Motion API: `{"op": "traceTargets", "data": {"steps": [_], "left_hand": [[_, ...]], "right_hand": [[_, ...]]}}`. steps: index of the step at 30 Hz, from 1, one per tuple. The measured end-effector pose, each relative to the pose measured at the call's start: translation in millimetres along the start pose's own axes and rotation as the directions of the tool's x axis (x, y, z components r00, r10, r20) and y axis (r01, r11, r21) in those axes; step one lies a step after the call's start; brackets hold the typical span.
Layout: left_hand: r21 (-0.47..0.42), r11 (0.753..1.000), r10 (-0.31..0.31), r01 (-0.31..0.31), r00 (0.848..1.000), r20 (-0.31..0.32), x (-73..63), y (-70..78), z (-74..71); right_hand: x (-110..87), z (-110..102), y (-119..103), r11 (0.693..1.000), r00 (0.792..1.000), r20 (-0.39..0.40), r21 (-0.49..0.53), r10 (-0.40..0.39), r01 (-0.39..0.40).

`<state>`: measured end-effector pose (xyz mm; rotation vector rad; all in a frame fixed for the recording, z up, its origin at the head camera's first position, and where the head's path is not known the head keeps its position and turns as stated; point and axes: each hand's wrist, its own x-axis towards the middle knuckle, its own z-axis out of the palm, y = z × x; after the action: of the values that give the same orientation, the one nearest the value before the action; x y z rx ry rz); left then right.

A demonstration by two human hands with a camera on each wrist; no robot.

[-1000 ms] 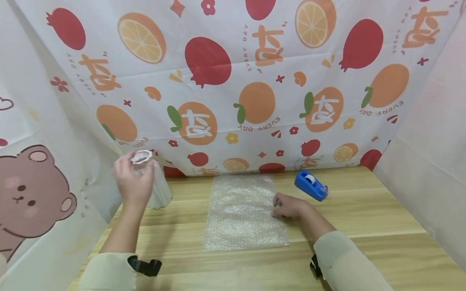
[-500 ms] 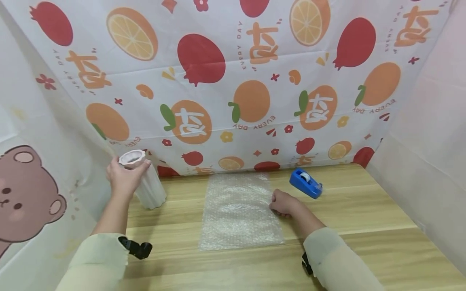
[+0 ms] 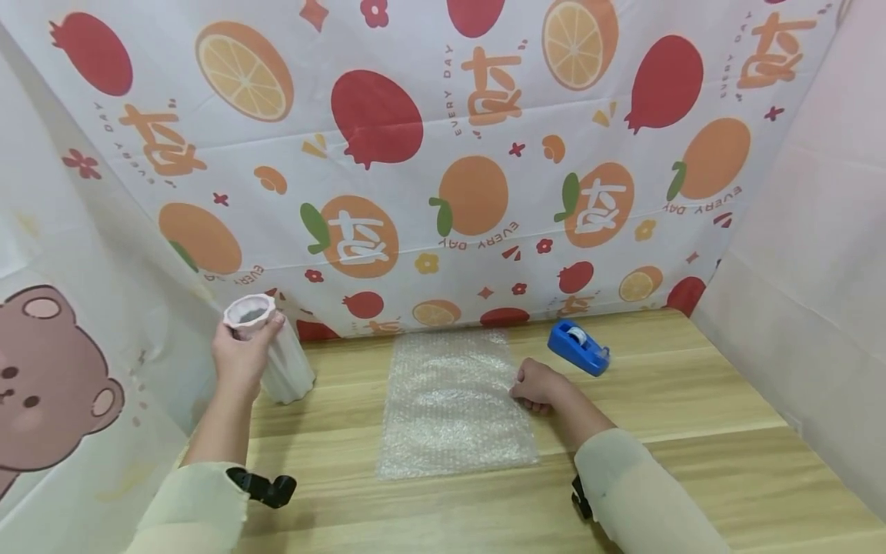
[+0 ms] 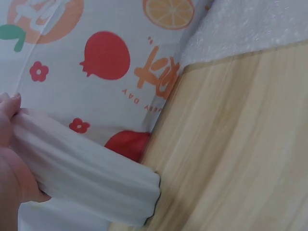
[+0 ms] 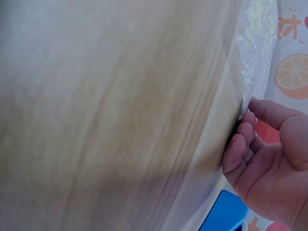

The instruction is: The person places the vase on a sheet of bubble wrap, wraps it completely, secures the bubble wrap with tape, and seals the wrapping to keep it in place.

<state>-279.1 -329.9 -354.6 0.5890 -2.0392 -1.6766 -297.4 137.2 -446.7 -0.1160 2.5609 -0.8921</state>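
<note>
A white fluted vase [image 3: 287,365] stands at the left of the wooden table, its open mouth facing up. My left hand [image 3: 238,354] grips it just under the scalloped rim, thumb on the near right side. In the left wrist view the ribbed wall of the vase [image 4: 91,173] slants down to its base on the wood. A sheet of clear bubble wrap [image 3: 453,415] lies flat in the middle. My right hand [image 3: 540,387] pinches its right edge, and the right wrist view shows thumb and forefinger meeting on the bubble wrap [image 5: 255,53] with the other fingers curled.
A blue tape dispenser [image 3: 579,348] sits behind and to the right of my right hand. A fruit-print cloth [image 3: 477,192] hangs along the table's back edge. Another cloth with a bear print [image 3: 51,385] hangs at the left, close to the vase.
My right thumb and fingers, spread apart at the sheet's edge a second ago, have come together on it. My left fingers have settled round the vase's neck. The view has shifted slightly right.
</note>
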Motion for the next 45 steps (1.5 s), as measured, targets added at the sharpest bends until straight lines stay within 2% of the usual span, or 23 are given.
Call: {"op": "traceTargets", "data": {"steps": [4,6,8,10,12,15,18,19,21,23,26,28,31,32,35,38,42,45], "left_hand": [[-0.181,0.983,0.018,-0.030,0.997,-0.069,-12.4,0.0,3.3],[-0.287,0.956,0.027,-0.053,0.995,-0.095,-19.6,0.7,6.3],[-0.389,0.918,0.035,-0.075,0.993,-0.109,-27.5,1.6,10.4],[-0.507,0.857,0.043,-0.090,0.994,-0.104,-36.0,2.2,16.5],[-0.629,0.774,0.028,-0.069,0.997,-0.075,-45.5,2.0,23.0],[-0.779,0.627,-0.011,0.014,1.000,0.009,-61.1,-0.8,33.0],[-0.839,0.532,-0.047,0.113,0.993,0.104,-77.3,-4.6,43.4],[-0.842,0.520,-0.057,0.141,0.990,0.130,-82.0,-5.4,47.5],[-0.830,0.528,-0.057,0.180,0.983,0.177,-90.6,-6.3,56.3],[-0.824,0.523,-0.069,0.220,0.974,0.216,-97.8,-6.8,65.2],[-0.810,0.524,-0.068,0.262,0.961,0.267,-107.3,-8.4,77.3],[-0.814,0.506,-0.069,0.286,0.954,0.292,-112.5,-10.2,84.1],[-0.819,0.484,-0.062,0.310,0.945,0.321,-118.3,-12.6,92.7],[-0.816,0.485,-0.058,0.314,0.943,0.328,-120.0,-13.4,95.0],[-0.809,0.480,-0.048,0.339,0.931,0.362,-124.0,-14.9,100.3],[-0.804,0.472,-0.030,0.361,0.918,0.395,-127.4,-16.1,104.6],[-0.818,0.415,-0.025,0.397,0.904,0.427,-131.9,-16.8,110.2],[-0.828,0.374,-0.024,0.419,0.896,0.442,-134.3,-16.4,113.8]], "right_hand": [[2.2,-2.0,1.7,1.000,1.000,-0.004,0.018,-0.003,0.003],[3.0,-2.1,5.3,0.999,1.000,-0.004,0.039,-0.005,0.005],[3.5,-1.9,10.2,0.997,1.000,-0.004,0.079,-0.006,0.006],[4.0,-1.2,15.5,0.992,1.000,-0.010,0.126,-0.013,0.014],[3.9,-0.5,19.5,0.983,1.000,-0.024,0.180,-0.021,0.024],[3.2,2.0,22.3,0.970,0.998,-0.049,0.239,-0.039,0.049],[0.0,6.1,19.0,0.965,0.995,-0.074,0.249,-0.060,0.077],[-1.3,7.7,16.6,0.967,0.994,-0.086,0.238,-0.073,0.092],[-5.2,10.2,8.8,0.967,0.989,-0.112,0.225,-0.098,0.121],[-9.3,12.3,-1.1,0.960,0.981,-0.138,0.227,-0.135,0.164],[-16.1,14.7,-15.9,0.933,0.972,-0.161,0.291,-0.170,0.212],[-20.2,16.3,-23.8,0.906,0.968,-0.171,0.352,-0.185,0.235],[-26.0,18.0,-32.8,0.850,0.965,-0.189,0.464,-0.182,0.250],[-27.6,18.7,-35.2,0.828,0.965,-0.195,0.501,-0.177,0.253],[-32.9,20.9,-42.2,0.735,0.968,-0.199,0.631,-0.154,0.247],[-36.8,26.0,-46.8,0.614,0.975,-0.184,0.757,-0.124,0.221],[-39.8,37.6,-49.7,0.421,0.987,-0.121,0.894,-0.104,0.154],[-41.0,45.2,-53.0,0.288,0.988,-0.050,0.953,-0.144,0.091]]}}
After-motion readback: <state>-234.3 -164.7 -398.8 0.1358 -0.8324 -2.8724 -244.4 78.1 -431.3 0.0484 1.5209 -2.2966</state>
